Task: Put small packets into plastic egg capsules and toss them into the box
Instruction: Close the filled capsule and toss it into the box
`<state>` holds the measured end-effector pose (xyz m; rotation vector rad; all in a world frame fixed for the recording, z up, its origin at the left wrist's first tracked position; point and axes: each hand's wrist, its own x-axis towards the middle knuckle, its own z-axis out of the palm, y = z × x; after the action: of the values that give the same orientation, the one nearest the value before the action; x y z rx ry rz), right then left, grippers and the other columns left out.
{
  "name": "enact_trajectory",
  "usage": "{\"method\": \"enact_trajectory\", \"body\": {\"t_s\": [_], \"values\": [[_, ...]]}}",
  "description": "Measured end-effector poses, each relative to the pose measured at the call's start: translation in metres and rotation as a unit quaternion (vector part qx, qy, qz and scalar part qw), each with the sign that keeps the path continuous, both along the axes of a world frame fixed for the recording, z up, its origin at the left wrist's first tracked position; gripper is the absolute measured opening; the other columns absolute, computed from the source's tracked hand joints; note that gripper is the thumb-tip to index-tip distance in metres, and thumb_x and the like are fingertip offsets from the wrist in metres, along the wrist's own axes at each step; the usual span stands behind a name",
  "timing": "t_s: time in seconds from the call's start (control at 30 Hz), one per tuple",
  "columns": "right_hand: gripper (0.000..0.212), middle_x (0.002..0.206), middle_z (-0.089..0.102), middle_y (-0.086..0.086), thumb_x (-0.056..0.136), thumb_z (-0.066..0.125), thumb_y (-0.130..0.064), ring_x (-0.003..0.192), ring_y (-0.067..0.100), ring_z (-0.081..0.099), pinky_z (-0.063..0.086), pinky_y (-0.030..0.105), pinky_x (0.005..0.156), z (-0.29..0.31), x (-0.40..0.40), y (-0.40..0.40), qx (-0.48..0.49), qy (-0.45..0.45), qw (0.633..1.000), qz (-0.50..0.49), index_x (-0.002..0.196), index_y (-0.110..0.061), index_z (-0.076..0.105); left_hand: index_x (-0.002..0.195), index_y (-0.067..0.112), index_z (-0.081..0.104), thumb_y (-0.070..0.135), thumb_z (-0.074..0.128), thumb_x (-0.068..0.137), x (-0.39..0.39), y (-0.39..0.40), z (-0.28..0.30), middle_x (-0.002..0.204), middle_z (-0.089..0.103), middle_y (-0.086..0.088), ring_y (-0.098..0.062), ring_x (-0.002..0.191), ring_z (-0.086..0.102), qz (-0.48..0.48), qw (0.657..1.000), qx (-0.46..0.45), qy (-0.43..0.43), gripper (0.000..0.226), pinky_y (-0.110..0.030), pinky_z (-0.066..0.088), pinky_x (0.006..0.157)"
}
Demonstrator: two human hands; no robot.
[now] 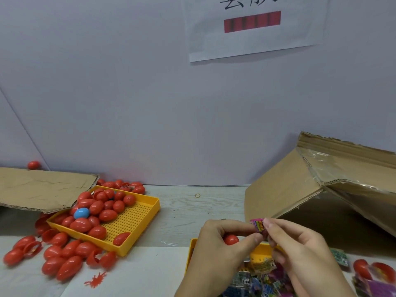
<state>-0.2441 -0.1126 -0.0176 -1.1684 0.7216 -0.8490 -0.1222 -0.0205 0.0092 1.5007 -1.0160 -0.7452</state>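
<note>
My left hand (216, 243) grips a red egg capsule (230, 239) low in the middle of the view. My right hand (300, 247) pinches a small pink packet (258, 225) just above that capsule, and my left thumb and forefinger touch the packet too. Below both hands a yellow tray (191, 249) holds several colourful packets (257, 279). A large cardboard box (300, 189) lies open on its side at the right.
At the left a second yellow tray (137, 219) holds several red capsules and one blue capsule (81, 213). More red capsules (60, 258) lie loose on the table around it. A flat cardboard flap (42, 189) is at far left. Red capsules (372, 271) sit at bottom right.
</note>
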Motion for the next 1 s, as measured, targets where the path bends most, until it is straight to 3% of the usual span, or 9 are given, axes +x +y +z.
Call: {"method": "enact_trajectory", "body": {"t_s": [0.1,0.23,0.43,0.63,0.83,1.0], "values": [[0.031,0.056,0.054,0.007,0.059,0.073,-0.035,0.047,0.017,0.042,0.033,0.027,0.044,-0.001,0.0,-0.002,0.012,-0.002,1.0,-0.007,0.085,-0.02,0.079,0.084,0.024,0.081,0.023,0.078,0.082,0.0,0.0,0.001,0.069,0.073,-0.001,-0.01,0.045,0.055,0.001,0.999,-0.011,0.036,0.004,-0.022,0.048,0.049],[0.033,0.057,0.056,0.008,0.057,0.074,-0.037,0.046,0.017,0.044,0.035,0.029,0.047,-0.001,-0.001,-0.001,0.009,0.005,1.0,-0.001,0.086,-0.022,0.079,0.083,0.015,0.08,0.022,0.075,0.084,0.002,-0.002,0.001,0.071,0.072,-0.015,-0.014,0.04,0.053,0.023,0.997,-0.027,0.067,0.008,-0.023,0.045,0.044],[0.035,0.057,0.056,0.008,0.057,0.074,-0.038,0.047,0.018,0.044,0.035,0.029,0.046,0.0,0.002,0.001,0.006,0.005,1.0,0.005,0.088,-0.022,0.079,0.074,0.019,0.079,0.024,0.072,0.087,0.002,-0.003,-0.002,0.045,0.058,0.0,-0.012,0.039,0.053,0.05,0.996,-0.033,0.064,0.015,-0.02,0.045,0.044],[0.029,0.06,0.066,0.003,0.06,0.069,-0.046,0.049,0.008,0.053,0.039,0.026,0.054,0.005,0.002,0.008,-0.067,0.053,0.996,-0.016,0.083,-0.031,0.078,0.075,0.014,0.077,0.028,0.073,0.085,0.002,-0.004,-0.001,0.049,0.06,-0.006,-0.016,0.04,0.055,0.061,0.995,-0.044,0.073,0.018,-0.023,0.047,0.044],[0.012,0.061,0.068,0.003,0.079,0.07,-0.024,0.045,0.001,0.055,0.038,0.021,0.054,0.007,0.002,0.009,-0.07,0.071,0.995,-0.019,0.083,-0.016,0.077,0.071,0.024,0.079,0.017,0.076,0.083,0.0,-0.004,-0.001,0.067,0.072,-0.005,-0.015,0.037,0.053,0.074,0.995,-0.055,0.047,0.014,-0.022,0.045,0.041],[0.027,0.06,0.067,0.009,0.061,0.068,-0.045,0.044,0.005,0.054,0.041,0.021,0.052,0.008,0.002,0.008,-0.06,0.052,0.997,0.007,0.082,-0.031,0.077,0.076,0.023,0.078,0.019,0.073,0.086,0.0,-0.004,-0.003,0.074,0.075,-0.006,-0.015,0.04,0.055,0.063,0.996,-0.054,0.036,0.012,-0.022,0.046,0.042]]}}
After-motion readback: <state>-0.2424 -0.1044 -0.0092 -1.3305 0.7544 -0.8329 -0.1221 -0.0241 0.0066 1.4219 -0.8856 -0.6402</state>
